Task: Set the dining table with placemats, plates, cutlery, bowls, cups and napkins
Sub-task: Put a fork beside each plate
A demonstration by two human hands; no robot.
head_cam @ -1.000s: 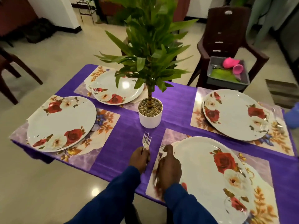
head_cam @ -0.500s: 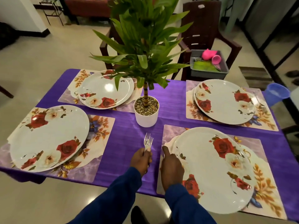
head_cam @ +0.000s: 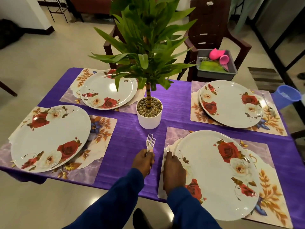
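Silver forks [head_cam: 150,142], a small bunch with shiny tines pointing away, sticking up out of the left hand [head_cam: 143,161] over the purple tablecloth [head_cam: 128,146]. Fingers curled tight round the handles, knuckles up, blue sleeve [head_cam: 115,200] trailing back toward the body. Just right of those fingers, a single fork [head_cam: 167,150] lying on the near right placemat [head_cam: 171,134], tines poking out beyond the right hand's [head_cam: 173,172] fingertips, touching the rim side of the rose-patterned plate [head_cam: 214,176]. Right hand palm down over the fork's handle, fingers bent on it; whether gripping or merely pressing, cannot tell. Beyond the left fingers, a white potted plant [head_cam: 149,116].
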